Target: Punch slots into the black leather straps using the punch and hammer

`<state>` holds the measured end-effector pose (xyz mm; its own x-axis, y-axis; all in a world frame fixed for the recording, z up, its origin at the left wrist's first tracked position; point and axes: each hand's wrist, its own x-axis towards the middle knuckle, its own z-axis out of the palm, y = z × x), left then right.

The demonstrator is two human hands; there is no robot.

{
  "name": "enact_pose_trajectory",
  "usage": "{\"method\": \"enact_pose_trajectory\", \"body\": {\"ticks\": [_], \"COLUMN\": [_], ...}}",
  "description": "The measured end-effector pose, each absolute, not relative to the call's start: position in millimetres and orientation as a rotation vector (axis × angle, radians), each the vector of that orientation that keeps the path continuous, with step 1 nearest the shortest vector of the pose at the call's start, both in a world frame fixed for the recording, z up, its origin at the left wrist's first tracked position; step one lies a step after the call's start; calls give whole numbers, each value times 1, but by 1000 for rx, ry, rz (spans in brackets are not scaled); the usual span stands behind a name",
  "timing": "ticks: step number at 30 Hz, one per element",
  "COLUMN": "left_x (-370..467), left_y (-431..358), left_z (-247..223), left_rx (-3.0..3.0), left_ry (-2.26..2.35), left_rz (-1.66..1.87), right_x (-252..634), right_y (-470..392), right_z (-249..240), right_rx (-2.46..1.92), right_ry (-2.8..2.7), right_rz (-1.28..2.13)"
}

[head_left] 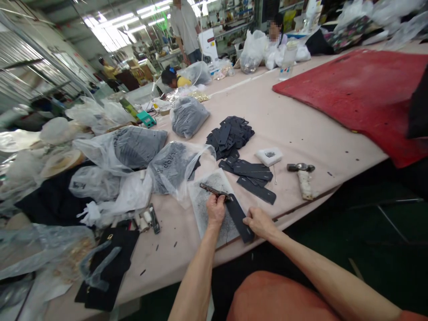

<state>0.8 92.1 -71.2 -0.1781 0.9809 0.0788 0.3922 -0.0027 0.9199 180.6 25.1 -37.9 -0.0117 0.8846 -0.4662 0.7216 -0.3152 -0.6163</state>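
My left hand (216, 210) is closed around a dark, slim metal tool (210, 189), which looks plier-like; its far end points up and left. The tool's other end meets the top of a black flat strip (239, 218). With thumb and fingers pinched, my right hand (261, 222) grips the right edge of that strip near its lower end. Beneath both hands lies a speckled white board (200, 196) at the table's front edge. Loose black strips (254, 171) lie just beyond, with a larger heap of black pieces (230, 133) behind them.
A hammer (303, 178) with a wrapped handle lies to the right, near a white block (269, 156). Plastic bags (177, 167) crowd the left. A red sheet (354, 93) covers the far right of the table (267, 107). Several people are in the background.
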Motion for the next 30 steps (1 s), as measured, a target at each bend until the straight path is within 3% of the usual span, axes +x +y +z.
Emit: {"method": "enact_pose_trajectory", "body": {"ticks": [13,24,30], "left_x": [6,5,5], "left_y": [61,59,58], "left_z": [-48,-54,-55], "left_rx": [1504,1443,1361], "left_ry": [1766,1787,1749], "left_rz": [1133,1147,1244], "right_x": [166,170,172], "right_y": [58,-12,33], "right_z": [-45,-60,-64], "right_rx": [-1950,-1549,-1531], "right_ry": [-1772,-2174,-2281], "right_rz": [969,601,580]}}
